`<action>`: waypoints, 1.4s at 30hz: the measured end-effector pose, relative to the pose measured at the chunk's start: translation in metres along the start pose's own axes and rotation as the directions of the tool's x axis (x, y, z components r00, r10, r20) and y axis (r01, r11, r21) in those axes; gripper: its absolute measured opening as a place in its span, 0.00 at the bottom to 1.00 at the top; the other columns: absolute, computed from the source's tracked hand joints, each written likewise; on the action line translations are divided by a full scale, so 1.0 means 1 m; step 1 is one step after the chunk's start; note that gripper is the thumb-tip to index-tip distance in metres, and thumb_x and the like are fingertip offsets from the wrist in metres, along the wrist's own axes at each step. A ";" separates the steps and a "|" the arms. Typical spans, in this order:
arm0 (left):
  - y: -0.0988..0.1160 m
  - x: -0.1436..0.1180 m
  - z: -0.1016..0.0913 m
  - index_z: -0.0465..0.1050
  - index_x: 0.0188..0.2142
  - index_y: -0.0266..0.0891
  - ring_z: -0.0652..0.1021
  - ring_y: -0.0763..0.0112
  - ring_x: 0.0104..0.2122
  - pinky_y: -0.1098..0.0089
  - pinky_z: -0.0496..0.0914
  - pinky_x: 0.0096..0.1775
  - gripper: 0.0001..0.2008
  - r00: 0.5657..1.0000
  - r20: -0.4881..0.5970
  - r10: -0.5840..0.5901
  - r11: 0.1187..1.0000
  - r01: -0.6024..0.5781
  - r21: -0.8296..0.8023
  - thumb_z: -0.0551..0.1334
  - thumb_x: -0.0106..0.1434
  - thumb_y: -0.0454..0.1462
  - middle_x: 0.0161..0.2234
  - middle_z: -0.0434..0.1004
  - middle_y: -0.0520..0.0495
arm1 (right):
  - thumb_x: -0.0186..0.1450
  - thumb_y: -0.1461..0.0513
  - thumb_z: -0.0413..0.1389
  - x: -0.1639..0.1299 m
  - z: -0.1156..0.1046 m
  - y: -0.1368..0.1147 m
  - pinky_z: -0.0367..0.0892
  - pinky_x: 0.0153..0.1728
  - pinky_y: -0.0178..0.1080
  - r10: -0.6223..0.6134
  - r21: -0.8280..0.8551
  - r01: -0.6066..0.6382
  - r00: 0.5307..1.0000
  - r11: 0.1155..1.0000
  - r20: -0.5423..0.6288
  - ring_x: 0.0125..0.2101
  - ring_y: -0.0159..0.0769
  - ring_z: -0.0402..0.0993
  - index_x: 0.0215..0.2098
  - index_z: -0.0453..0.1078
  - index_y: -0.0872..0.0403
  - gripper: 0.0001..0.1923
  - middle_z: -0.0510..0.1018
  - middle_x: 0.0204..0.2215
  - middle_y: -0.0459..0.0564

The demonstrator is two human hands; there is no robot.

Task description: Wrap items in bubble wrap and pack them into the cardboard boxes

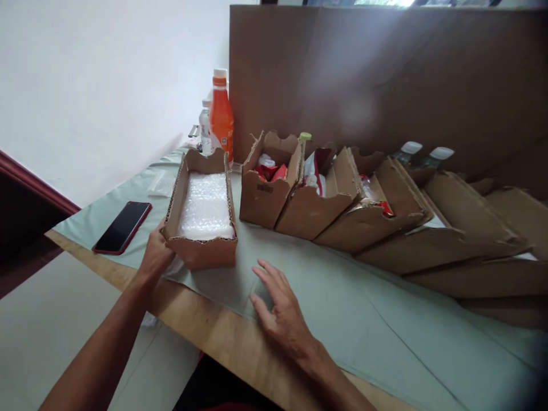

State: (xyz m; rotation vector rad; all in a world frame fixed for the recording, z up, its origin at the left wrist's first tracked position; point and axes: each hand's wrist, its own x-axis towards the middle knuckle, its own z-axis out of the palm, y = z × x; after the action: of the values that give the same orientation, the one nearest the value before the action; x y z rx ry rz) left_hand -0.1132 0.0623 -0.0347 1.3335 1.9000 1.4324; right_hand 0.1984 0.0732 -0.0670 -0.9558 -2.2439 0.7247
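Note:
At the near left corner of an open-topped cardboard box [204, 254], my left hand [154, 253] is closed on the side wall; part of its fingers is hidden. Inside the box lies a sheet or packet of clear bubble wrap [204, 204], filling most of its length. My right hand [280, 313] hovers over the front part of the table, to the right of the box and apart from it. Its fingers are spread and nothing is between them.
A phone [123, 227] lies left of my left hand. Behind the box stand an orange drink bottle [221, 117] and a clear bottle [205, 128]. Several cardboard bins [265, 197] with packets line the right side, before a tall cardboard panel [377, 74]. The wooden table edge [184, 311] runs nearby.

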 end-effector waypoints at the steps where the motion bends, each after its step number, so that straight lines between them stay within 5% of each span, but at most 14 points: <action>1: -0.006 -0.016 0.000 0.75 0.37 0.40 0.81 0.52 0.40 0.58 0.78 0.43 0.13 0.999 0.010 -0.031 0.999 0.031 0.008 0.65 0.56 0.45 0.34 0.82 0.44 | 0.69 0.62 0.55 0.001 -0.003 0.007 0.69 0.62 0.61 0.017 -0.026 -0.017 1.000 1.000 -0.010 0.64 0.52 0.71 0.64 0.70 0.47 0.25 0.72 0.66 0.59; 6: -0.023 -0.051 0.006 0.77 0.41 0.42 0.80 0.46 0.50 0.55 0.75 0.54 0.21 0.992 0.117 -0.043 0.998 0.039 0.042 0.72 0.52 0.49 0.42 0.83 0.39 | 0.69 0.62 0.54 0.005 -0.004 0.029 0.72 0.58 0.61 0.031 -0.167 -0.024 0.999 0.986 0.036 0.61 0.54 0.74 0.57 0.75 0.51 0.19 0.75 0.63 0.61; 12: -0.026 0.021 0.021 0.72 0.54 0.37 0.80 0.48 0.51 0.56 0.76 0.52 0.39 0.976 0.219 0.000 0.995 0.022 -0.096 0.74 0.50 0.57 0.50 0.82 0.36 | 0.69 0.64 0.54 0.000 0.008 0.040 0.74 0.54 0.56 -0.055 -0.230 0.051 0.998 0.972 -0.013 0.59 0.52 0.75 0.54 0.75 0.55 0.16 0.76 0.61 0.63; 15: -0.027 0.060 0.028 0.71 0.54 0.36 0.79 0.50 0.52 0.58 0.75 0.52 0.39 0.967 0.245 0.065 0.987 -0.027 -0.155 0.73 0.50 0.56 0.53 0.80 0.35 | 0.70 0.64 0.54 -0.003 0.007 0.042 0.73 0.54 0.54 -0.079 -0.246 0.072 0.997 0.966 -0.018 0.59 0.51 0.75 0.54 0.74 0.54 0.16 0.77 0.61 0.61; 20: -0.024 0.086 0.055 0.71 0.54 0.37 0.76 0.54 0.55 0.61 0.73 0.53 0.32 0.978 0.157 0.138 0.985 -0.118 -0.129 0.67 0.57 0.54 0.54 0.79 0.38 | 0.70 0.64 0.54 -0.003 0.006 0.042 0.73 0.53 0.53 -0.084 -0.257 0.075 0.996 0.963 -0.024 0.58 0.50 0.75 0.53 0.75 0.53 0.15 0.77 0.60 0.59; 27: -0.032 0.079 0.080 0.72 0.40 0.36 0.72 0.66 0.33 0.67 0.68 0.38 0.22 0.994 -0.078 0.073 0.996 -0.069 0.062 0.62 0.61 0.53 0.32 0.73 0.49 | 0.70 0.64 0.55 -0.001 0.005 0.044 0.73 0.52 0.52 -0.091 -0.235 0.084 0.996 0.968 -0.019 0.57 0.49 0.75 0.52 0.75 0.53 0.14 0.78 0.60 0.59; 31: -0.034 0.080 0.084 0.70 0.36 0.39 0.67 0.69 0.29 0.68 0.63 0.34 0.19 0.988 -0.146 0.055 0.991 -0.036 0.130 0.62 0.61 0.53 0.27 0.67 0.53 | 0.70 0.65 0.55 0.000 0.005 0.041 0.73 0.52 0.53 -0.085 -0.246 0.078 0.996 0.966 -0.017 0.57 0.50 0.75 0.51 0.75 0.54 0.13 0.78 0.59 0.60; 42: -0.024 0.082 0.097 0.68 0.46 0.40 0.79 0.56 0.45 0.60 0.72 0.48 0.16 0.990 -0.131 -0.051 0.959 0.085 0.270 0.56 0.66 0.48 0.43 0.80 0.41 | 0.69 0.65 0.56 0.000 0.009 0.033 0.69 0.57 0.54 0.002 -0.252 0.003 1.000 0.968 0.019 0.60 0.50 0.72 0.52 0.76 0.54 0.15 0.77 0.61 0.60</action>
State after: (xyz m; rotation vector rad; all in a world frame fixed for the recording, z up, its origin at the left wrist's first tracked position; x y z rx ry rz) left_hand -0.0866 0.1812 -0.0765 1.3093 2.2715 1.2769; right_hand 0.2068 0.0902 -0.0954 -1.0705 -2.3925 0.4550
